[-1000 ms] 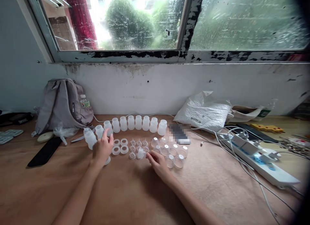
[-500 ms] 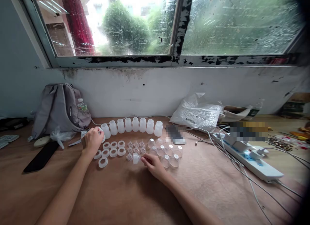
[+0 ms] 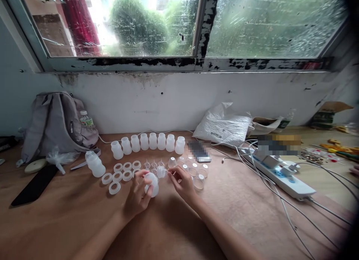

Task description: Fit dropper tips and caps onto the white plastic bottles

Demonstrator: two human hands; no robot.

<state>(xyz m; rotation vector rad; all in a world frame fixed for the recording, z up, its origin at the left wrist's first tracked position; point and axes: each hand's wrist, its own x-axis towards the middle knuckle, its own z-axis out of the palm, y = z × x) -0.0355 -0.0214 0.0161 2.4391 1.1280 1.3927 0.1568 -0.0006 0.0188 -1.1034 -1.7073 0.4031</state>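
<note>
A frosted white baby bottle body is gripped in my left hand, tilted with its base side toward me. Close to its right, my right hand pinches a clear ridged collar piece between thumb and fingertips. Whether the two parts touch, I cannot tell. Left of my left hand lie several white rings. Clear nipples stand behind the hands, partly hidden. Clear dome caps are grouped beside and behind my right hand.
Bottle bodies stand in a row along the back; another assembled-looking bottle leans at left. A black phone-like slab, a grey backpack, a silver mailer bag, a power strip and loose cables surround the area.
My left hand has come from the left end of the bottle row to the middle, bringing a bottle body beside the collar piece. My right hand still holds that piece. The view has shifted slightly.
</note>
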